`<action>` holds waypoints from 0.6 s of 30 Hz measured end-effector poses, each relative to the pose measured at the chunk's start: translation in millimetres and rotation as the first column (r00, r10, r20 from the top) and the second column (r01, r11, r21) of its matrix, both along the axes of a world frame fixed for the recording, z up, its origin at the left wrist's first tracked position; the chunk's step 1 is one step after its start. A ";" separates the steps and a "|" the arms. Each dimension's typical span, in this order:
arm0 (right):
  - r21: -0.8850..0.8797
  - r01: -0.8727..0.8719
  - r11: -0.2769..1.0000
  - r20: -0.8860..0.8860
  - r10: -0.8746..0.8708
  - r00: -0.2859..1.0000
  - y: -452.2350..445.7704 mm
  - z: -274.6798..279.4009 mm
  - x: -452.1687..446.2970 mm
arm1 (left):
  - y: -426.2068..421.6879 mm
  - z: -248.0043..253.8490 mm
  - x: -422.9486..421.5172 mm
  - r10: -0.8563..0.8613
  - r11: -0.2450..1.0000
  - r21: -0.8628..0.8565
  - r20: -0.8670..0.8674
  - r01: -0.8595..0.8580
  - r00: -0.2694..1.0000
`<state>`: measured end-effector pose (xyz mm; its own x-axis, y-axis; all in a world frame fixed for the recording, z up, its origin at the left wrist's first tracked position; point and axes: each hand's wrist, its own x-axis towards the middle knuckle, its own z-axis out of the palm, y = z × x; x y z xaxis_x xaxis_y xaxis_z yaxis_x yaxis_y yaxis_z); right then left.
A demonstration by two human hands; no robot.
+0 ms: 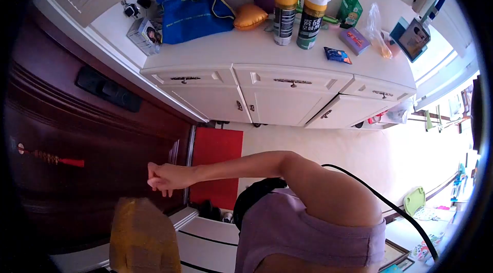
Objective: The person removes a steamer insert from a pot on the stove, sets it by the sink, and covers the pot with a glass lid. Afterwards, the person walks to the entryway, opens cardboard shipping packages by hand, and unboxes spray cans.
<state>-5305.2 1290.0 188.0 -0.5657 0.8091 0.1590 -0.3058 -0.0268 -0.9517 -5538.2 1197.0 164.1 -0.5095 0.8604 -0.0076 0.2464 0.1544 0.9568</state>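
Note:
My right hand (170,177) reaches out in front of the dark red door, its fingers loosely bent and a little apart. I see nothing held in it. Below the hand stands a brown cardboard box (144,237) with shiny tape across it, slightly blurred and cut off by the lower edge of the view. What supports the box is hidden. My left hand is out of view. The dark red door (102,134) has a black lock handle (109,89) and a hanging ornament with a red tassel (71,162).
A white cabinet (292,103) runs along the wall, bearing a blue bag (192,11), two canisters (285,16), a purple box (354,41) and small packets. On the floor lies a red mat (215,152). Shoes (209,210) sit by the doorway, and a black cable (390,203) passes behind my shoulder.

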 end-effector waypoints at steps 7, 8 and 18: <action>0.712 -0.151 0.685 0.254 -0.051 0.966 31.4 27.5 -21.9 | 1.7 0.2 1.1 -0.032 0.999 -0.009 0.001 0.032 0.999; 0.716 -0.151 0.682 0.255 -0.053 0.966 35.8 25.4 -23.9 | 1.7 0.6 0.2 -0.032 0.999 -0.009 0.004 0.032 0.999; 0.763 -0.183 0.620 0.193 0.052 0.980 60.5 10.8 -28.8 | -8.6 4.8 -14.7 -0.011 1.000 0.000 0.037 0.011 0.999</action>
